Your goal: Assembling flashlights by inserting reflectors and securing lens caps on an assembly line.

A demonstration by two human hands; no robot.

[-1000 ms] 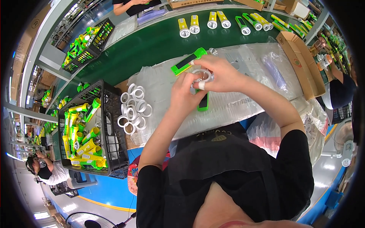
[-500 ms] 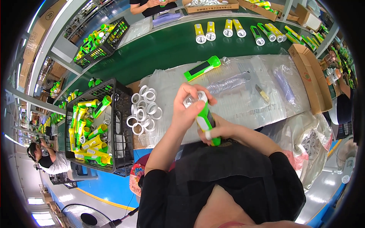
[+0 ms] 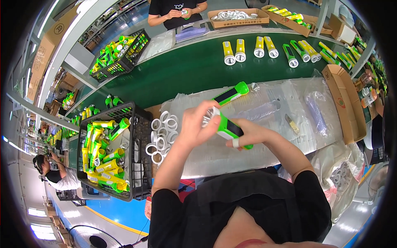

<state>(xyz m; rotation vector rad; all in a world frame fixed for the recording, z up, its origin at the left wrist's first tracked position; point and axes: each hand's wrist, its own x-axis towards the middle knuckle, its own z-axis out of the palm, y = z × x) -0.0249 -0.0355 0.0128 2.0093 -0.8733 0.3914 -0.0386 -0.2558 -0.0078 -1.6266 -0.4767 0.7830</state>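
A green flashlight [image 3: 230, 129] with a dark panel is held between my two hands above the covered work surface, lying aslant. My left hand [image 3: 197, 127] is closed around its head, where a white ring and shiny reflector show between the fingers. Around the body near the tail end, my right hand [image 3: 252, 133] is wrapped, a white band on one finger. Just beyond my hands lies another green flashlight [image 3: 232, 93], with a small shiny reflector cup [image 3: 254, 87] beside its head. A spread row of clear discs [image 3: 259, 110] lies right of my hands.
Left are loose white rings [image 3: 160, 146] and a black crate [image 3: 139, 165] of yellow and green flashlights. A knife [image 3: 292, 123], a plastic-wrapped stack [image 3: 316, 113] and an open carton [image 3: 345, 105] lie right. Yellow flashlights [image 3: 240, 50] stand across the green bench; a person works behind it.
Both hands have swung the flashlight from steeply upright to a flatter slant, its tail now further right. My right hand has moved outward from my body. The whole view has shifted slightly.
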